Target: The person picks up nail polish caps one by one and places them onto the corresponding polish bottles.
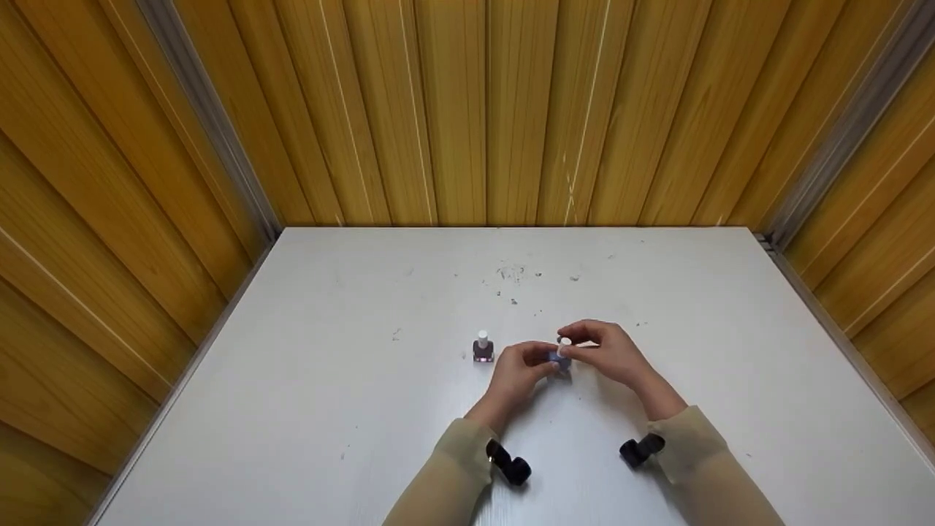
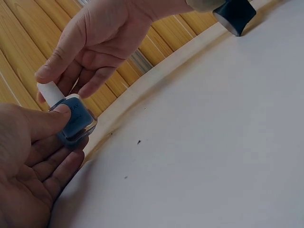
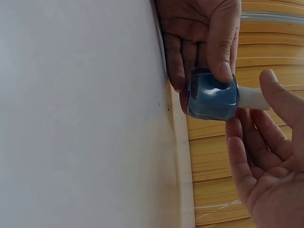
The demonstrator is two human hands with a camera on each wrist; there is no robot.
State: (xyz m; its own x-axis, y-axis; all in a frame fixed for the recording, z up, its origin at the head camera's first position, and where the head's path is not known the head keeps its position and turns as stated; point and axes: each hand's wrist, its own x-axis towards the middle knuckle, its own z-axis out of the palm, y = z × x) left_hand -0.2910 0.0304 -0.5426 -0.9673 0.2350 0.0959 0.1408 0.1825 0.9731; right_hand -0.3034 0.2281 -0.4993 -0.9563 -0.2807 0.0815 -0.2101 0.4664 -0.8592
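A blue nail polish bottle [image 3: 213, 102] with a white cap [image 3: 252, 98] is held between both hands, cap toward the right hand. My left hand [image 1: 517, 374] pinches the glass body, thumb on the front face and fingers behind it. My right hand [image 1: 608, 353] pinches the white cap between thumb and fingers. The cap sits on the bottle's neck in both wrist views. To the left of the hands, a dark nail polish bottle [image 1: 483, 351] with a white cap stands upright on the white table [image 1: 329, 380].
Dark specks and scuff marks [image 1: 511, 272] dot the table beyond the hands. Wood-patterned panels [image 1: 453, 109] rise at the back and both sides. A black camera is strapped at each wrist, over light sleeves [image 1: 438, 482].
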